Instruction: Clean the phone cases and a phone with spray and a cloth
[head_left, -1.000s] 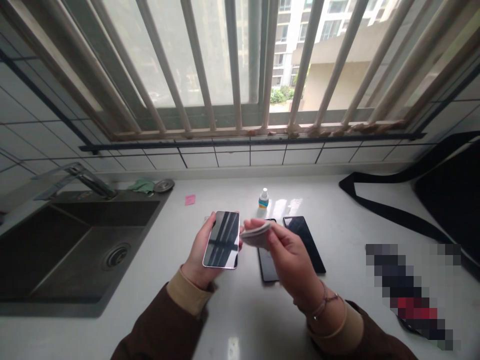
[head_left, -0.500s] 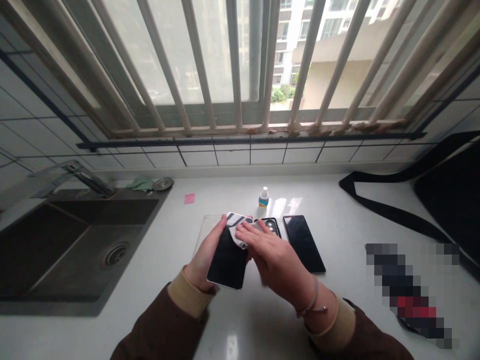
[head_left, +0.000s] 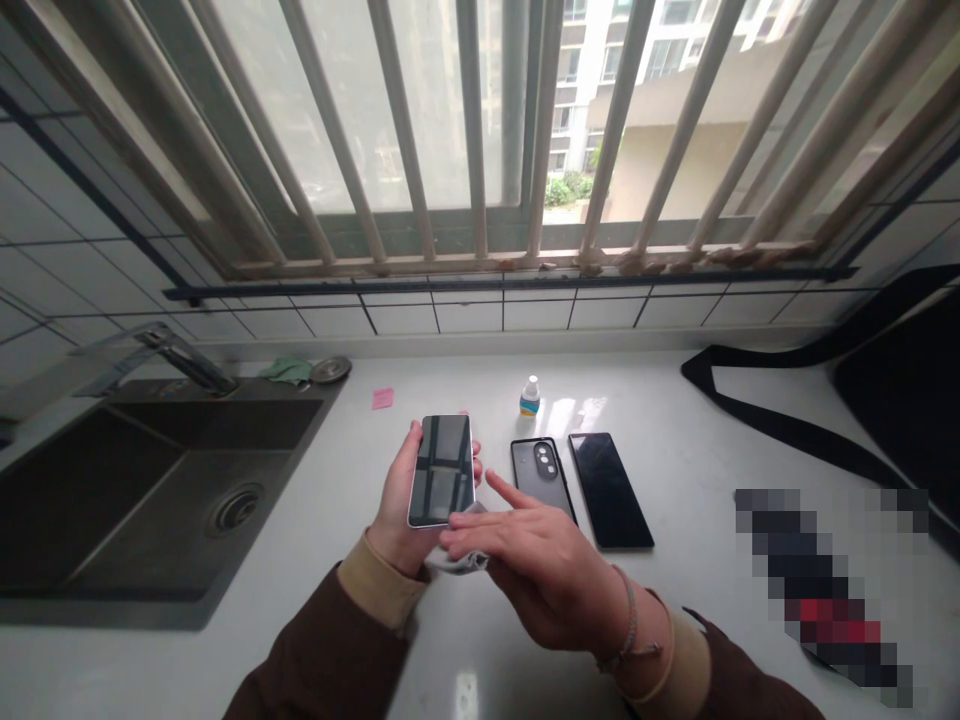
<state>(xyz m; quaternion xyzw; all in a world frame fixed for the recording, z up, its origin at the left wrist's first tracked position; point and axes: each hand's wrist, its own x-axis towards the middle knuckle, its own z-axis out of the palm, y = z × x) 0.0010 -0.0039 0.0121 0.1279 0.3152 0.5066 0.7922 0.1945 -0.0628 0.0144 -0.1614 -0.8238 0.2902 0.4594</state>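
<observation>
A white-edged smartphone (head_left: 442, 470) lies screen up in my left hand (head_left: 397, 500), whose thumb and fingers wrap its two long sides. Window bars reflect in its dark screen. My right hand (head_left: 536, 560) is at the phone's lower right corner, with a crumpled pale cloth (head_left: 465, 563) pressed under its fingers. Part of that cloth is hidden beneath the hand. Just beyond my right hand, a black phone case (head_left: 541, 475) with camera cutouts lies on the counter. Beside it is a second, black phone (head_left: 611, 490), lying flat.
A small white-capped bottle (head_left: 529, 398) stands behind the case. A pink sticky note (head_left: 382, 399) lies farther left. The dark sink (head_left: 172, 510) with its faucet (head_left: 184, 360) is at the left. A black strap (head_left: 780, 410) and a blurred-out object (head_left: 825, 590) are on the right.
My right hand has slid the cloth from the phone's upper part down to its lower edge. The phone has tilted and shifted slightly up and left. More of the black case shows.
</observation>
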